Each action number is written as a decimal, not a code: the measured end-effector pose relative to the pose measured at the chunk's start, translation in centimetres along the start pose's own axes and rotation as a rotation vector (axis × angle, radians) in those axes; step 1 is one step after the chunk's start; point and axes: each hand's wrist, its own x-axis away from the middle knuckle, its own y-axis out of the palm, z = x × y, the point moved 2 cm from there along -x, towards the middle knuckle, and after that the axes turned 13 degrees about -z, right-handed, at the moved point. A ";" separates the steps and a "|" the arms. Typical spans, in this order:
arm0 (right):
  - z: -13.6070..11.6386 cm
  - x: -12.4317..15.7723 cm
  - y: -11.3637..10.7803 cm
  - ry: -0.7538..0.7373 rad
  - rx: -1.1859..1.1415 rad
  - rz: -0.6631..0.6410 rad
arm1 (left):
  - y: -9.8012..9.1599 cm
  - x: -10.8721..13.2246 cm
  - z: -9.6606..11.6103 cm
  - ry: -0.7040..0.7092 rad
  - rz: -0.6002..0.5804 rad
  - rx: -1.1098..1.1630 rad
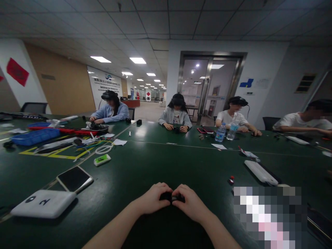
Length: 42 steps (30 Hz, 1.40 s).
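My left hand [155, 199] and my right hand [190, 201] meet low in the middle of the view, just above the table's near side. Between the left thumb and fingers sits a small black object [166, 196]. The right fingers pinch a small dark piece [178, 198] with a greyish band, right beside it. Whether these are two parts or one joined object I cannot tell, since the fingers cover much of them. The fingertips of both hands nearly touch.
On the green table [145, 162] lie a white numbered case [44, 204], a phone [75, 178], a green-topped box [102, 159], a blue tray [36, 136] and a white device [260, 172]. Water bottles [220, 133] stand farther back. Several people in headsets sit opposite.
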 end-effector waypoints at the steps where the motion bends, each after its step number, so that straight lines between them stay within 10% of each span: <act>1: 0.2 -0.1 0.0 0.008 -0.040 0.021 | 0.1 -0.1 -0.2 0.002 0.002 -0.016; 13: 1.2 -0.5 0.7 0.045 -0.211 0.031 | 0.7 0.0 -0.7 0.010 0.062 -0.034; 20: 6.1 -0.6 -2.1 0.067 -0.907 0.736 | 0.0 0.3 -1.1 -0.036 0.090 -0.105; 24: 9.0 0.2 -3.9 0.080 -1.055 0.872 | -0.5 0.8 -2.0 -0.083 0.078 -0.064; 42: 8.6 0.3 -3.9 -0.005 -1.235 0.758 | -0.7 1.1 -1.9 -0.109 0.060 0.057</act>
